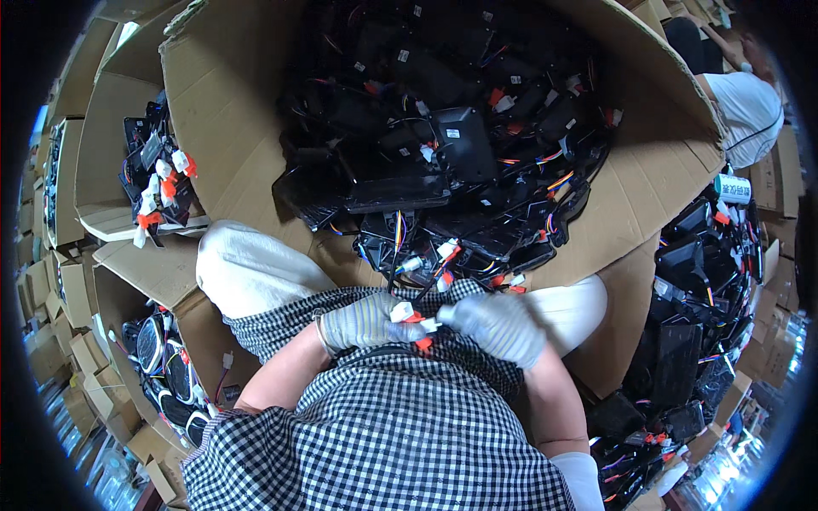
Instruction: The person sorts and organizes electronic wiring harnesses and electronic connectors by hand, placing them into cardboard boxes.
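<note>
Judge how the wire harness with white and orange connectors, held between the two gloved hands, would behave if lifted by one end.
The wire harness would probably hang floppy: its thin coloured wires already curve loosely up toward the black module. It looks light, pinched easily by the left hand and right hand. It may snag, since neighbouring wires tangle in the cardboard box.

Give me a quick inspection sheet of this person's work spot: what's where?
Surface: no table seen; work is done over the lap, checked cloth.
Job's things: white and orange connectors pinched between both hands.
Clutter: large cardboard box heaped with black modules.
Grippers: gloved left hand and right hand each grip a connector.
Cables: coloured wires run from the heap down toward the hands.
Surroundings: more open boxes of similar parts; another person's white sleeve.
</note>
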`<action>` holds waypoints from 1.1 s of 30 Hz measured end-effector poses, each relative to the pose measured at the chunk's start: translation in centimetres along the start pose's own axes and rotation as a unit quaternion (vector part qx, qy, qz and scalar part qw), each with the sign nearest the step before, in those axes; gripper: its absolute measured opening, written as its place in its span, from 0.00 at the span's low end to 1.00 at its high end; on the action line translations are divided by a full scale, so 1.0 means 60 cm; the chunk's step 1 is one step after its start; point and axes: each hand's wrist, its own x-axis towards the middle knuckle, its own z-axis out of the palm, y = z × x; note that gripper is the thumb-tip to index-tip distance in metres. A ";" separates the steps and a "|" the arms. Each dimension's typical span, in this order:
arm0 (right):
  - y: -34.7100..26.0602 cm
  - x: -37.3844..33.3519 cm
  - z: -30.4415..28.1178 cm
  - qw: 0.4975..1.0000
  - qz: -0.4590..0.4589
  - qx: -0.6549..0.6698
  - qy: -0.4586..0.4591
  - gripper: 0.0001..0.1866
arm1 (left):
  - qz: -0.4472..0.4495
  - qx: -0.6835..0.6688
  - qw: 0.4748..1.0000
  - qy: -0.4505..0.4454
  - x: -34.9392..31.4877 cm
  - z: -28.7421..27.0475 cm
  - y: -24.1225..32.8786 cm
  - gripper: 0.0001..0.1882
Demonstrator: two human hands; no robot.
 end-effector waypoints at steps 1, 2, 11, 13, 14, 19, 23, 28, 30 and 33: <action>0.034 -0.007 -0.002 0.995 0.002 0.005 0.100 0.05 | 0.004 0.001 1.000 -0.002 0.001 0.002 0.005 0.18; 0.043 0.005 -0.026 0.984 0.081 -0.028 0.156 0.05 | 0.050 0.012 0.999 -0.015 -0.003 0.003 0.008 0.19; 0.169 0.061 -0.054 0.939 0.193 -0.286 -0.010 0.06 | 0.039 0.098 0.992 0.065 -0.031 0.016 0.032 0.18; 0.140 0.038 -0.049 0.952 0.146 -0.223 0.151 0.04 | 0.081 0.099 0.989 0.074 -0.042 0.014 0.028 0.20; 0.112 0.030 -0.041 0.937 0.041 -0.316 0.144 0.04 | 0.089 0.087 0.986 0.111 -0.043 0.016 0.024 0.17; -0.040 0.044 0.060 0.966 0.025 -0.091 0.242 0.06 | 0.305 0.279 0.852 0.321 -0.035 0.044 0.058 0.16; -0.048 0.044 0.096 0.970 0.008 -0.057 0.237 0.05 | 0.259 -0.167 0.894 0.324 -0.010 0.056 0.075 0.16; -0.061 0.029 0.081 0.976 -0.004 -0.076 0.204 0.07 | 0.272 -0.067 0.902 0.328 -0.015 0.038 0.030 0.18; -0.055 0.016 0.071 0.945 0.021 0.218 0.245 0.14 | 0.327 0.213 0.829 0.401 -0.016 0.022 0.029 0.17; -0.098 0.005 -0.001 0.847 0.180 0.486 0.117 0.24 | 0.330 0.563 0.624 0.431 -0.021 0.022 0.025 0.17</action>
